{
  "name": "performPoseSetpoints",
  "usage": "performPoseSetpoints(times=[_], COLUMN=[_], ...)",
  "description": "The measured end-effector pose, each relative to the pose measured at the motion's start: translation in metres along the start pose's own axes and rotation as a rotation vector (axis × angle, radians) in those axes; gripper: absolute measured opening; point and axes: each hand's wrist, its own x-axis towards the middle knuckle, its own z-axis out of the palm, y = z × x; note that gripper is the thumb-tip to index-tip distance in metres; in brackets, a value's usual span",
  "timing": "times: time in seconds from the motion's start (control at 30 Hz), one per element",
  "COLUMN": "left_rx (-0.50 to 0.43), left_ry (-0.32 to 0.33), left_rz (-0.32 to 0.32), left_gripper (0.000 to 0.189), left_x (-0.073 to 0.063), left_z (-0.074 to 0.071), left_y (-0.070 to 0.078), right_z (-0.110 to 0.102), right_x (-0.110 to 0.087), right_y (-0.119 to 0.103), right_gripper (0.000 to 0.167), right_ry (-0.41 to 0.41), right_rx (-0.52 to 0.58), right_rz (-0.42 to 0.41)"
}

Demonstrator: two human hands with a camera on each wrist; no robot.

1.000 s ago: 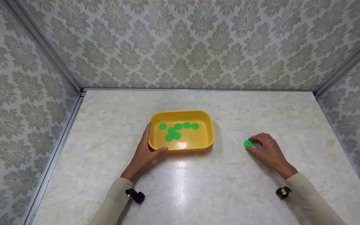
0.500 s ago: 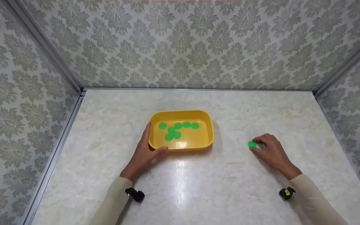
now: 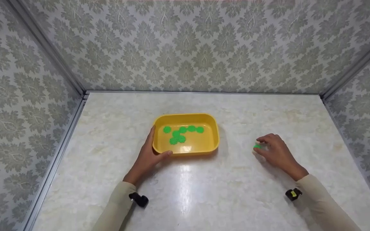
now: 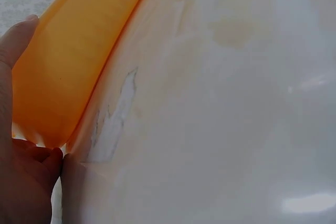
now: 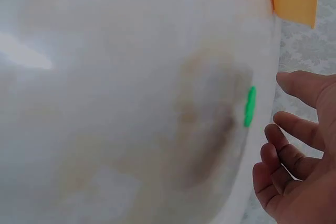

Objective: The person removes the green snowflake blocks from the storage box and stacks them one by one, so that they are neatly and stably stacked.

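Note:
My left hand (image 3: 148, 155) grips the near left corner of a yellow plastic tub (image 3: 202, 146), thumb at its front rim. From the left wrist view, the fingers meet the tub's outer wall (image 4: 73, 61). Several green notched discs (image 3: 176, 133) lie on the tub's floor, some overlapping. To the right of the tub, my right hand (image 3: 278, 152) hovers around one more green disc (image 3: 257, 146), partly hidden by the thumb. In the right wrist view that disc (image 5: 250, 106) lies on the table, apart from the spread thumb and fingers.
A pale marbled tabletop (image 3: 230, 192) carries everything. Patterned wall panels (image 3: 185, 48) rise behind it and on both sides. Tabletop lies between the tub and my right hand. A dark wrist device (image 3: 139, 200) sits on the left sleeve.
The green disc at my right hand was held between thumb and fingers; now it is let go and rests on the table. The left hand and tub have kept their place.

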Motion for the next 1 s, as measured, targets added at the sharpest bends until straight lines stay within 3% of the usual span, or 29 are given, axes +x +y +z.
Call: performPoseSetpoints(times=[0.17,0.57,1.0], left_rx=[-0.009,0.001,-0.003], left_ry=[0.002,-0.004,-0.014], left_rz=[0.005,0.002,-0.019], left_gripper=[0.125,0.125,0.127], left_x=[0.0,0.0,0.001], left_z=[-0.001,-0.002,-0.001], left_y=[0.001,0.005,0.004], right_z=[-0.001,0.006,0.022], right_x=[0.014,0.047,0.072], right_y=[-0.013,-0.046,-0.077], right_gripper=[0.03,0.033,0.033], right_ry=[0.012,-0.067,-0.115], right_rx=[-0.015,0.092,0.129], right_rz=[-0.068,-0.04,-0.133])
